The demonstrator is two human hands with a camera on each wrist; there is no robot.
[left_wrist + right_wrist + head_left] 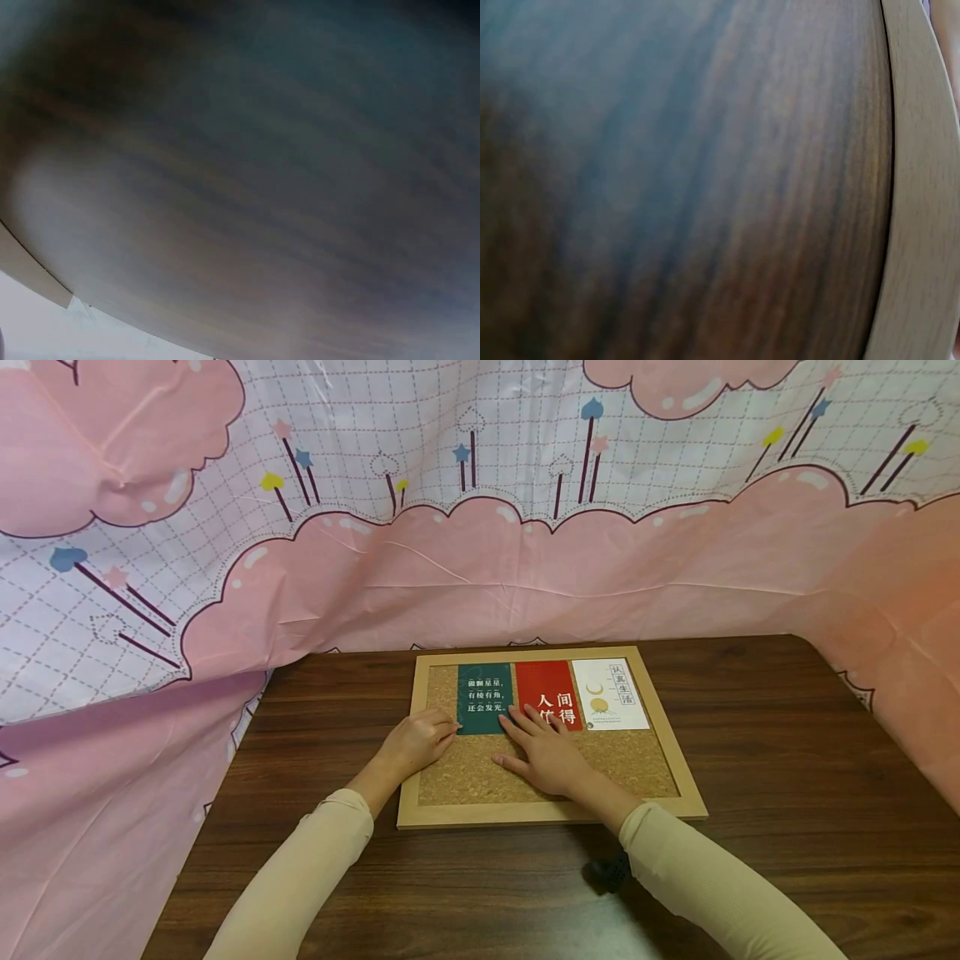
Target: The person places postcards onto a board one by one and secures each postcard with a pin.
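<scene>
A wood-framed cork board (480,772) lies on the table with a green card (483,693), a red card (543,681) and a white card (618,693) side by side on its upper half. At the green card's lower left corner, my left hand (420,742) has its fingers curled and pinches a tiny thing, mostly hidden, that looks like a thumbtack. My right hand (543,752) rests with spread fingers across the lower parts of the green and red cards. A small round thumbtack (590,725) sits at the white card's lower left corner.
Dark wood-grain table (787,760) surrounds the board; the right wrist view shows the board's pale frame edge (922,187). A small black object (611,872) is by the right sleeve. Behind hangs a pink and white patterned cloth (510,585). The left wrist view is mostly blurred.
</scene>
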